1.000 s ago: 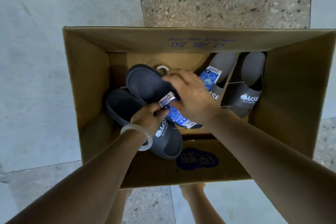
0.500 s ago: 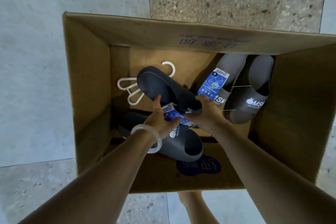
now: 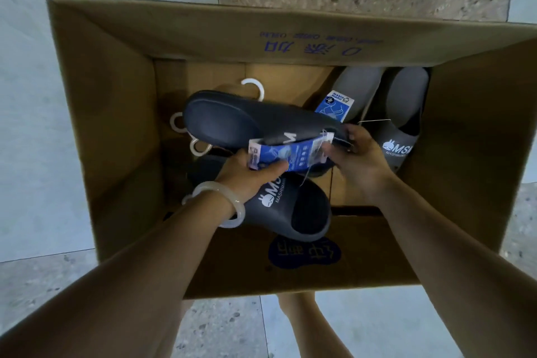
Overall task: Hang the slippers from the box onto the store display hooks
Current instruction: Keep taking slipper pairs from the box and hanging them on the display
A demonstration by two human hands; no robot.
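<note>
Inside the cardboard box [image 3: 110,102], the person is lifting a dark navy slipper [image 3: 232,122] higher than it was half a second ago, so that more of the white plastic hanger [image 3: 200,148] at nine o'clock of it is showing. The left hand [image 3: 250,177] is pinching the blue paper tag [image 3: 290,154] between thumb and fingers, while the right hand [image 3: 357,160] is curling its fingers round the slipper's strap end. The matching navy slipper [image 3: 293,206] is lying below at six o'clock, partly under the left wrist. A grey pair [image 3: 401,131] is resting at two o'clock against the far corner. No display hooks are showing, so the task is probably only beginning: the pair is being gathered and not yet carried out.
</note>
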